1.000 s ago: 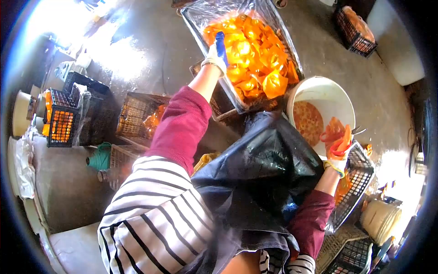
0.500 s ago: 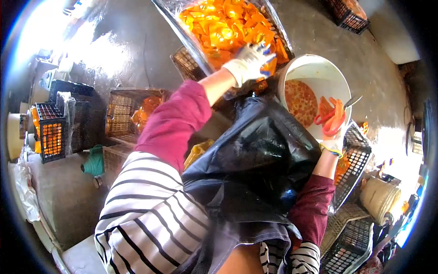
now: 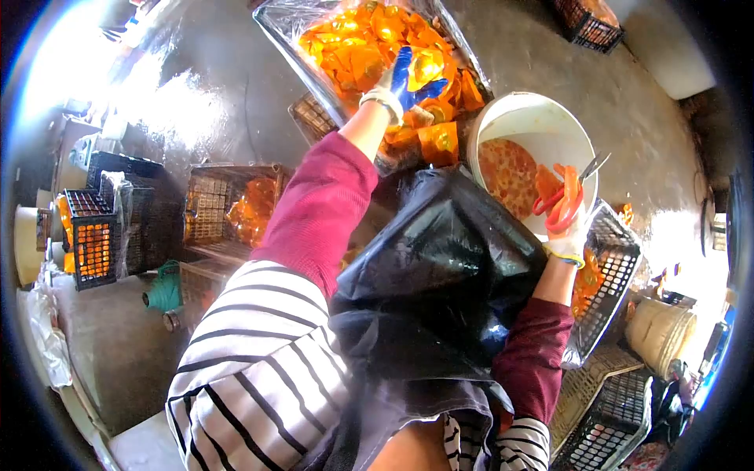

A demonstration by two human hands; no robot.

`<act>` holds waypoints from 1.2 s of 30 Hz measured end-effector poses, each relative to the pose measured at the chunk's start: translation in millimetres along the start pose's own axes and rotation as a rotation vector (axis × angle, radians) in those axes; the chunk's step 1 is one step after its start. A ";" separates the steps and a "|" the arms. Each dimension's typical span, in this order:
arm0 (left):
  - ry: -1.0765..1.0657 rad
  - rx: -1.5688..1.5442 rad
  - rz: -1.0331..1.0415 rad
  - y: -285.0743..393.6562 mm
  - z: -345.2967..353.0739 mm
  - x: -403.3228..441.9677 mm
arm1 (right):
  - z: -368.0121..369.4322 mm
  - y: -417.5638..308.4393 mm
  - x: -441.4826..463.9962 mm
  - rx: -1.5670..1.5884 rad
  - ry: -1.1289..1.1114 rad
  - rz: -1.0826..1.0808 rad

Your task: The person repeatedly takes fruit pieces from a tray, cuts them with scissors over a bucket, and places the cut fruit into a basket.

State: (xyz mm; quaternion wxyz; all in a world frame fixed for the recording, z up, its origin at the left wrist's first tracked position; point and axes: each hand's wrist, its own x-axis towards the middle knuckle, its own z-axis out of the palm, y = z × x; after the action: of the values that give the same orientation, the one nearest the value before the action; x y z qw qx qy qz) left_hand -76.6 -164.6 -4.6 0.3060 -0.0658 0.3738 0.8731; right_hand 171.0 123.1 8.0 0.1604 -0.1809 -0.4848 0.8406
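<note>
My left hand (image 3: 398, 90), in a white glove with blue-coated fingers, is at the heap of glossy orange pieces (image 3: 345, 51), which look like cut peppers. A bright orange pepper piece (image 3: 425, 67) sits between its thumb and fingers, seemingly gripped. The heap lies in a plastic-lined crate (image 3: 465, 41). My right hand (image 3: 567, 235), also gloved, holds scissors (image 3: 594, 166) with red handles, blades pointing up and right. These are by the rim of a white bucket (image 3: 535, 104), with a mottled orange mass (image 3: 509, 177) inside. Black plastic (image 3: 440, 267) covers my lap.
At right, a black crate (image 3: 611, 275) holds more orange pieces; a beige bucket (image 3: 660, 334) stands beyond. Left are a brown crate (image 3: 206, 208) with an orange bag-like mass (image 3: 253, 208), stacked black crates (image 3: 94, 250) and a green roll (image 3: 163, 287). Another crate (image 3: 589, 27) is upper right.
My left hand has moved left and turned so its blue palm side shows, with an orange piece now between the fingers. The right hand with the scissors has barely moved; the view shifted slightly.
</note>
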 end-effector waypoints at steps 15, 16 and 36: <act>-0.073 0.553 0.281 -79.7 126.8 -8.0 | -3.0 17.1 9.5 -0.193 -0.036 0.108; -0.091 0.519 0.279 -87.7 128.6 -2.3 | -3.0 11.4 8.4 -0.219 -0.051 0.138; -0.502 0.609 -0.010 -100.2 142.3 -9.0 | 5.4 -8.9 11.1 -0.419 -0.034 0.258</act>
State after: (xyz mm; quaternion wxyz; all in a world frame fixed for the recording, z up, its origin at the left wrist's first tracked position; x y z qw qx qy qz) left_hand 5.3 -16.9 38.5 0.3979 0.2416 0.5287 0.7098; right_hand 159.6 128.2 16.6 0.0023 -0.2564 -0.6239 0.7383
